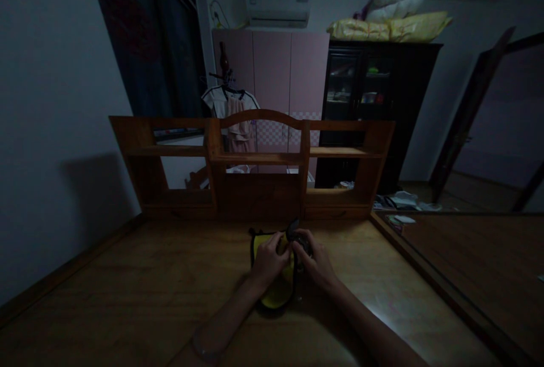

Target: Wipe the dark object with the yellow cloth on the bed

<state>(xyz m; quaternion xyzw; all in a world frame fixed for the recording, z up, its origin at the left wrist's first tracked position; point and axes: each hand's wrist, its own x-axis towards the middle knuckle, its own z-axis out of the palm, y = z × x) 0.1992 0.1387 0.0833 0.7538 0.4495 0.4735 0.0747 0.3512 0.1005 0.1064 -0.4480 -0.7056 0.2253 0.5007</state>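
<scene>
A yellow pouch-like item with black edging (276, 294) lies on the wooden surface in front of me. My left hand (268, 260) is over its upper part, fingers bent and closed at the yellow material near its right edge. My right hand (318, 262) is curled around a small dark object (304, 242) beside that edge, thumb and fingers closed. The fingertips of both hands almost meet. A dark flap-like piece (293, 225) sticks up just beyond them. Dim light and the fingers hide what the dark object is.
A wooden headboard with open shelves (260, 194) stands across the far edge of the surface. A white wall (63, 129) rises at the left. A raised wooden rim (425, 268) runs along the right. Beyond are pink cabinets (272, 72) and a dark cupboard (414, 89).
</scene>
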